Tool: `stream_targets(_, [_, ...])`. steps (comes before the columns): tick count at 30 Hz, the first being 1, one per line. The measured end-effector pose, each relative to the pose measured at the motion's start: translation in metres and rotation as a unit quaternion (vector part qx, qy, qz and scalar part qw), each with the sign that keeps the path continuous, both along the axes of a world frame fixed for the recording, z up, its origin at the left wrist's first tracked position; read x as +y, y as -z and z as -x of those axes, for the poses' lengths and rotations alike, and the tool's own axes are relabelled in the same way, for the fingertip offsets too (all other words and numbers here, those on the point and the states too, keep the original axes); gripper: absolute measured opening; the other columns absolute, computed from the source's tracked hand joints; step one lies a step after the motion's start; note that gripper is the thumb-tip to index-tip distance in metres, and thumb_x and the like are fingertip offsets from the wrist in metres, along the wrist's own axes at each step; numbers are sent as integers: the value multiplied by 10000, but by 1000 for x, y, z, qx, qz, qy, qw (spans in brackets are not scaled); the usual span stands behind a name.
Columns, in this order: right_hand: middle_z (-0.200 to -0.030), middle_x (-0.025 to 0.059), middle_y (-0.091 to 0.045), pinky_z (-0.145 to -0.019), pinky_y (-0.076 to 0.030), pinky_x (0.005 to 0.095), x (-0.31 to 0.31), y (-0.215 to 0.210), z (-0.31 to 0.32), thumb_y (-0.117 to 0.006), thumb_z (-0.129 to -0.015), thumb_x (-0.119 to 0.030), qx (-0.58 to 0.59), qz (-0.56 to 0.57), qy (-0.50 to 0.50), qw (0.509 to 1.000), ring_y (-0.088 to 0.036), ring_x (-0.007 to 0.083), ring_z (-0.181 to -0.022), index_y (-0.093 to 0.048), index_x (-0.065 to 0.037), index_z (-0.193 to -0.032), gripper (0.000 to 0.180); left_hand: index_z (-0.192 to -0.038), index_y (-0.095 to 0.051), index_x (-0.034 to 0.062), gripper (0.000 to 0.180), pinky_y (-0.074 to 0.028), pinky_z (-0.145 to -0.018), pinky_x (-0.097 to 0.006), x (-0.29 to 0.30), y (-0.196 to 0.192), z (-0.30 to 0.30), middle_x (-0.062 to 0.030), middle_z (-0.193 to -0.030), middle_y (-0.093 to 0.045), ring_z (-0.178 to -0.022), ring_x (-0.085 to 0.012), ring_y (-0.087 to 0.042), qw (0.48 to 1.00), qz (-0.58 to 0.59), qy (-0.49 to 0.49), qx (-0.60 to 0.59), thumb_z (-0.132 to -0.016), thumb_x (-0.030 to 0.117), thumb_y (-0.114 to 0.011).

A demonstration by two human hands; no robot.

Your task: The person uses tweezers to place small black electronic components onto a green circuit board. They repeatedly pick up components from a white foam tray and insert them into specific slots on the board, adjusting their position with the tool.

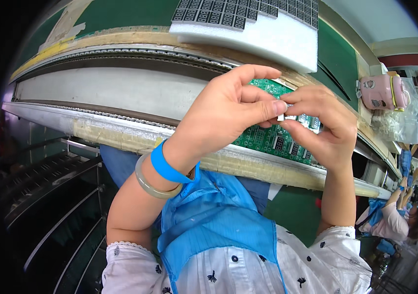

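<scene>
Over a green circuit board (pixel 255 142), both hands meet at a small white-sided piece (pixel 281 117), perhaps a digit display; fingers cover most of it. My left hand (pixel 226 100) is closed, pinching the piece between thumb and fingers, with the index finger stretched out above. From the other side, the curled fingers and thumb of my right hand (pixel 324 117) close on the same piece. Several digit displays (pixel 278 142) stand on the board below the hands. The board lies between the conveyor's two rails, and the hands hide part of it.
Beyond the conveyor, a white foam block (pixel 287 41) carries rows of digit displays (pixel 214 13). Black tweezers (pixel 334 78) lie right of it, near a pink container (pixel 382 92) and a clear plastic bag (pixel 410 115). The near rail (pixel 135 139) runs before me. Another person (pixel 390 220) sits far right.
</scene>
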State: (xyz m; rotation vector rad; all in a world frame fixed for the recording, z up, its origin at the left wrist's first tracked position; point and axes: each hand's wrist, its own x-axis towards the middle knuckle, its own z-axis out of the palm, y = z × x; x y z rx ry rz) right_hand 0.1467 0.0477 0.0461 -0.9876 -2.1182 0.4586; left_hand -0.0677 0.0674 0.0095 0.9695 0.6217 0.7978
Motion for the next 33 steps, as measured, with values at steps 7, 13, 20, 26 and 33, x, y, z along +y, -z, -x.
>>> stream_targets(7, [-996,97,-766,-817,-574,364,2,35,-15,-833,-741,-16,-53,19,74,996,-724,275,-929,-758,-33,-929,203,-1014,-737,27,145,-520,-806,-365,-27,16,22,-90,-1012,-730,-916,-264,-675,829,-422,-152,334,-901,117,-749])
stream_targets(13, [-988,77,-751,-782,-576,360,2,43,-9,-849,-740,-49,-132,13,92,987,-713,269,-916,-769,-64,-929,206,-959,-749,62,160,-491,-850,-408,-47,31,27,-61,-1059,-738,-1003,-272,-665,759,-504,-152,383,-827,145,-781])
stream_targets(20, [-977,61,-755,-772,-576,363,3,45,-7,-871,-728,-74,-160,-3,99,982,-713,260,-899,-779,-69,-928,221,-944,-748,62,186,-470,-845,-399,-48,36,27,-42,-1071,-745,-1013,-239,-668,744,-524,-167,379,-788,145,-805])
stream_targets(26, [-980,67,-761,-773,-576,358,4,47,-6,-879,-717,-68,-155,-9,103,983,-717,261,-897,-780,-64,-918,223,-926,-749,59,179,-459,-848,-400,-48,37,29,-43,-1073,-749,-1011,-234,-667,749,-523,-167,371,-785,151,-809])
stream_targets(33, [-973,81,-761,-774,-578,356,5,48,-5,-884,-721,-70,-155,-10,104,982,-721,263,-901,-780,-57,-916,222,-916,-747,56,178,-455,-857,-404,-47,36,29,-46,-1061,-751,-1008,-234,-667,748,-524,-170,371,-781,152,-811])
